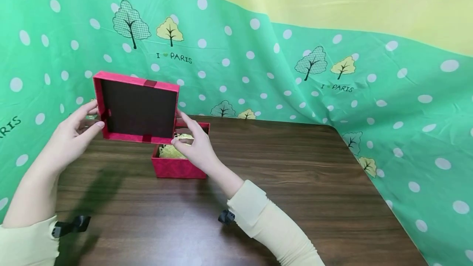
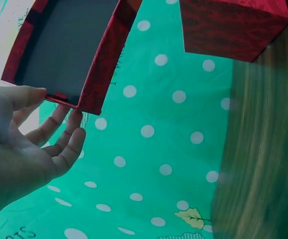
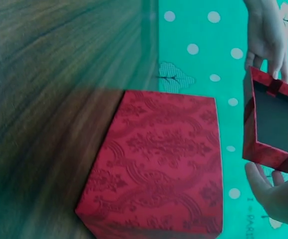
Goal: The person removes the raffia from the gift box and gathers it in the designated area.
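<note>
Box base: I have the red patterned box base [image 1: 179, 168] standing on the wooden table [image 1: 295, 175]; using it as my landmark.
Lid: red lid [image 1: 138, 108] is up in the air, above and to the left of the box base; tilted up on edge, dark inside facing my head view; wrist views show a gap between it and the box base; darker bands cross its rim.
Left hand: my left hand [image 1: 72, 134] is left of the box base; grips the lid's left side, thumb at the rim, fingers behind.
Right hand: my right hand [image 1: 197, 143] is over the box base's right part; pinches the lid's right side, thumb near the lower corner.
Filling: pale yellow shredded filling [image 1: 171, 152] sits inside the box base; partly hidden by lid and right hand, so I can't tell what else is in there.
Sleeves: cream left sleeve [image 1: 27, 243] nearer me and left of the box base; cream right sleeve [image 1: 273, 225] nearer me and right of it.
Backdrop: green dotted cloth [image 1: 207, 52] hangs behind the box base.
</note>
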A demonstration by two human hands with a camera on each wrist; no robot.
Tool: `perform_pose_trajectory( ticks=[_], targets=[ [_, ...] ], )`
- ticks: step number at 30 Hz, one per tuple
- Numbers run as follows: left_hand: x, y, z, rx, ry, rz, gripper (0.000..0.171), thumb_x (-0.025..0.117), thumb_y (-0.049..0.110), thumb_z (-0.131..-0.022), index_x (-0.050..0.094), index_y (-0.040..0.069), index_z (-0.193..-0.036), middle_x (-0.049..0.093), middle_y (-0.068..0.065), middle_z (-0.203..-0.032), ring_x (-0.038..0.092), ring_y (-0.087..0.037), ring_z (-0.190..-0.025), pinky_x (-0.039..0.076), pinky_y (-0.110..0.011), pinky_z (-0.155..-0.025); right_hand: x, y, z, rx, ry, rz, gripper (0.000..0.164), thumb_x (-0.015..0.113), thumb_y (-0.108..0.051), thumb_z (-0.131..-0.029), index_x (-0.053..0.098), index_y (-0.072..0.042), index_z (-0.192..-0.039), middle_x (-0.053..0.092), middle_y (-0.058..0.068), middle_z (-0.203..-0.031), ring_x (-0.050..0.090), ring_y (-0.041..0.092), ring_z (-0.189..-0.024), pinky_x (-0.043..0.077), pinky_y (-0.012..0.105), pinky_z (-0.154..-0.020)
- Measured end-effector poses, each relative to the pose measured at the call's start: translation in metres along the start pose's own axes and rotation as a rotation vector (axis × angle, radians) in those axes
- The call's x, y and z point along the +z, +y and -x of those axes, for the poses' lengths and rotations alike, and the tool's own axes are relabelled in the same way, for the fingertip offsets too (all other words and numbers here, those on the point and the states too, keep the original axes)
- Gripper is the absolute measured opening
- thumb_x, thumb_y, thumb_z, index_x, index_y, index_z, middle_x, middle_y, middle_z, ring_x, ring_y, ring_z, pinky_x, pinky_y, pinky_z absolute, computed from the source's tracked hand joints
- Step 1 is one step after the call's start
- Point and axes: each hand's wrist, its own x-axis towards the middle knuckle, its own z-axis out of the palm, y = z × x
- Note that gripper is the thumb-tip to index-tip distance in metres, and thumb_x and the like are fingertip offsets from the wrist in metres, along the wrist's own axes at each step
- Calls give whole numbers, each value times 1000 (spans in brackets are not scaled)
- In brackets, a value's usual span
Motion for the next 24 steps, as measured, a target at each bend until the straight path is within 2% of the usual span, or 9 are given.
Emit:
perform_pose_trajectory(
  ticks=[2,5,8,10,13,16,20,24],
  targets=[
    [-5,-4,3,-24,-21,-1,60,54,16,-96,30,26,-149,41,18,-119,47,17,-90,39,-2,-66,5,-4,3,21,-3,-21,74,66,0,-84,35,-25,-146,48,4,-136,61,21,-108,53,29,-84],
    [-9,-9,7,-47,-41,-6,59,54,18,-96,30,27,-149,40,25,-115,47,18,-89,39,-3,-66,11,-12,7,55,-29,-62,74,64,4,-84,34,-21,-147,52,10,-129,63,24,-106,54,27,-82],
    [-11,-13,9,-64,-65,1,59,53,18,-97,28,25,-150,41,21,-115,47,21,-89,39,-3,-66,16,-9,7,63,-42,-73,76,65,5,-83,33,-19,-148,53,13,-126,64,23,-102,54,24,-77],
    [-11,-16,10,-70,-75,10,59,53,17,-97,28,22,-150,42,19,-114,48,21,-88,40,-2,-67,21,1,6,48,-45,-66,79,67,4,-82,32,-23,-148,54,10,-124,64,17,-97,54,20,-73],
    [-13,-21,13,-91,-102,33,60,52,17,-97,26,19,-150,43,15,-112,51,19,-85,42,-2,-68,26,6,7,37,-43,-36,81,69,2,-81,32,-26,-147,54,7,-121,63,9,-90,55,20,-70],
    [-16,-25,17,-114,-123,39,61,52,16,-97,24,21,-151,43,14,-109,56,13,-80,45,-5,-67,30,6,9,51,-46,-7,82,70,0,-80,32,-26,-148,54,5,-119,62,5,-84,55,21,-69],
    [-20,-32,20,-110,-157,75,65,52,11,-96,21,26,-151,43,14,-108,60,4,-77,48,-11,-64,35,7,10,69,-63,9,82,71,-2,-81,31,-24,-148,53,5,-118,60,2,-80,54,23,-74],
    [-25,-42,23,-66,-209,109,71,51,3,-96,16,28,-152,45,15,-109,60,2,-82,49,-15,-64,38,7,13,84,-86,-7,81,72,-2,-80,32,-21,-148,51,5,-124,62,1,-80,54,20,-75]
  ],
)
